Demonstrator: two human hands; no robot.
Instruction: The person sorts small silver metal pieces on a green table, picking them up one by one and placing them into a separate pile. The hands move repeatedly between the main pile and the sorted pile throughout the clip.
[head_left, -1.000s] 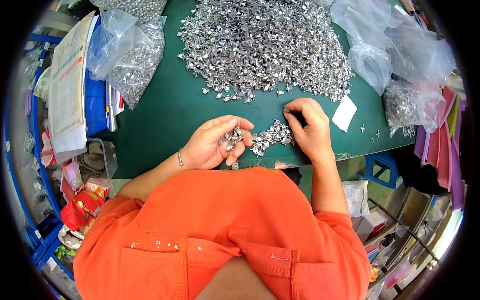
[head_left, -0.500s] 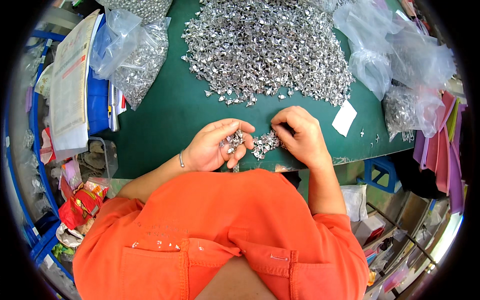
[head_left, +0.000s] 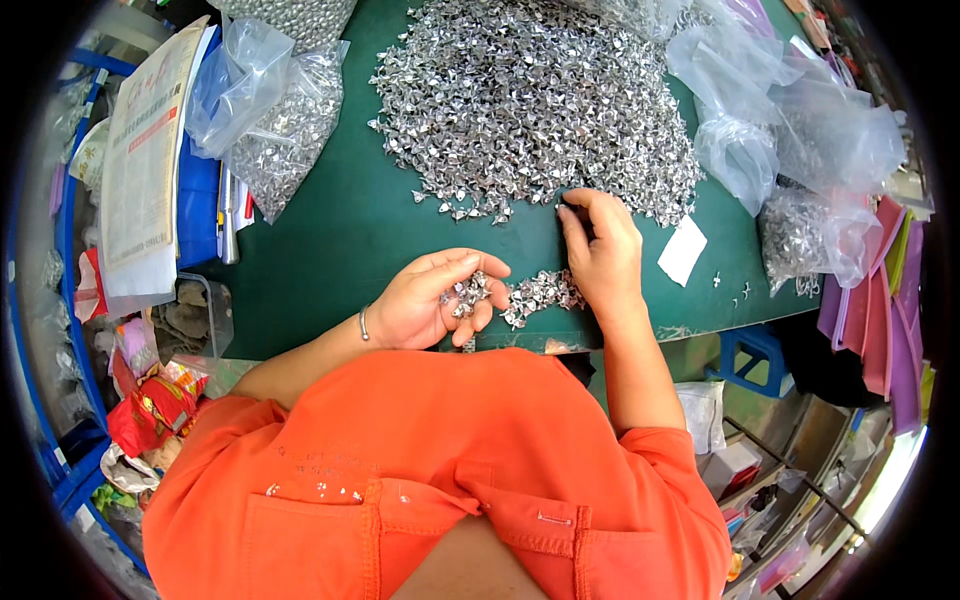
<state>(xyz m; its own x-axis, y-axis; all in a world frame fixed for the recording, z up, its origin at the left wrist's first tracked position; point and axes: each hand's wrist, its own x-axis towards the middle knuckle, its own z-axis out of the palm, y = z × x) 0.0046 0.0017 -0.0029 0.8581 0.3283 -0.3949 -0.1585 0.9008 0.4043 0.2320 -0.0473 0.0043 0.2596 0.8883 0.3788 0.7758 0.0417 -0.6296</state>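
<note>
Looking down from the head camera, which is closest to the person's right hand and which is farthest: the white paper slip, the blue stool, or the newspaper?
From the right hand:
1. White paper slip, just to its right on the green table.
2. Blue stool, lower right, below the table edge.
3. Newspaper, far left, beyond the left hand.

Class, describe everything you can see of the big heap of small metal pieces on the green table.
The heap of metal pieces is a wide, loose mound of tiny shiny silver parts, bent or folded in shape, spread over the far part of the green table. Stray pieces trail off its near edge. The right hand reaches that edge with its fingertips. Clear plastic bags lie beside it.
</note>
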